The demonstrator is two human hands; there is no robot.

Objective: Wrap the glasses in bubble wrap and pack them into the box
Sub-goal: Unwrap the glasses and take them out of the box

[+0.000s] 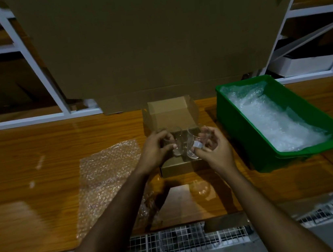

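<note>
Both hands were raised over the small open cardboard box (172, 112) at the middle of the wooden table (26, 148), and each held a clear glass. The left hand (156, 150) had its fingers curled round the left glass (175, 143), thumb along the near side. The right hand (214, 149) gripped the right glass (191, 145), fingers wrapped about its wall. Neither glass was wrapped, and both seemed to hang just above the box's opening rather than rest in it, though the dim light and the clear walls made the exact height hard to judge. The two glasses stood close together, roughly upright with a slight tilt, and whether they touched could not be told.

The relation that mattered lay to the left. A flat sheet of bubble wrap (108, 175) was spread on the table just left of the box, with its long axis running from near to far. It lay beside the left forearm, so the left hand was the nearer one, and its glass would only need to go leftward and down to reach the sheet. The right hand would have to cross over the box to reach it.

Far to the right stood a green plastic bin (247, 136) holding more bubble wrap (275, 120), well apart from the left hand but close to the right. The wrapping had probably not yet begun: a sensible order would be to lay one glass on its side across the sheet, set the other down safely, then roll. The risk was the two bare glasses knocking together while held so near.
</note>
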